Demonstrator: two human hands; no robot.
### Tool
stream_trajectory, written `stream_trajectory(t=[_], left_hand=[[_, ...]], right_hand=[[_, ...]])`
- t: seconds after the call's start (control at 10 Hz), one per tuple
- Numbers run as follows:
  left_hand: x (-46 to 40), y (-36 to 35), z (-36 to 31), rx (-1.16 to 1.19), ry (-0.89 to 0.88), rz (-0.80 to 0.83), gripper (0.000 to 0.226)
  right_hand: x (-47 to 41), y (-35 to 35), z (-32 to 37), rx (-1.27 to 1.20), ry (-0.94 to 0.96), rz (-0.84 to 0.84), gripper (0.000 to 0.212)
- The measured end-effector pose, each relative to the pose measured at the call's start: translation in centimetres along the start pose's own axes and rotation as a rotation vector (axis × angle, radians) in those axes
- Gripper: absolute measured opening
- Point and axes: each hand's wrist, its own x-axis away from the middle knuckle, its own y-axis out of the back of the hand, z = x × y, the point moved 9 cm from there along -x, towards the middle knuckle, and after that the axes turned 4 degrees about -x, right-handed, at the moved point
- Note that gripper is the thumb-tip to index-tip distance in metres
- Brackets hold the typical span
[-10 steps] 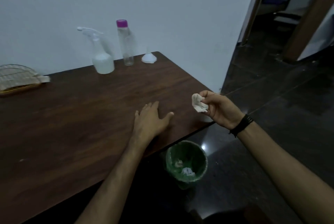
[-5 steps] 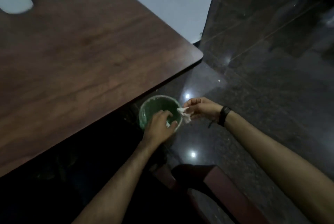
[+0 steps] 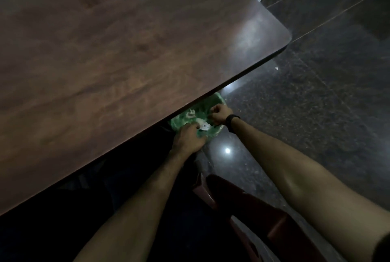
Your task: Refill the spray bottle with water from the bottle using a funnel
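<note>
Dim indoor room, likely a home or office, dark wooden table [image 3: 126, 50], polished speckled stone floor [image 3: 316, 114], green wastebasket [image 3: 217, 101] beneath.

Brown wooden table [image 3: 126, 50], green bin [image 3: 218, 101] with crumpled paper [image 3: 204, 126], dark speckled floor [image 3: 316, 103].

Dim, grainy indoor view with soft motion blur. Pale sheen glares on the table [image 3: 251, 35] near its corner; two bright light reflections dot the glossy dark floor [image 3: 227, 150]. Deep shadow fills the space under the table. Wide-angle lens bends edges.
</note>
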Motion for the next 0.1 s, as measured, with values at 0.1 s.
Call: stream_trajectory(t=[0.1], left_hand=[[-0.14, 0.06, -0.60, 0.009, -0.020, -0.021, 0.043]], right_hand=[[0.80, 0.70, 1.28, 0.116, 0.074, -0.021, 0.036]])
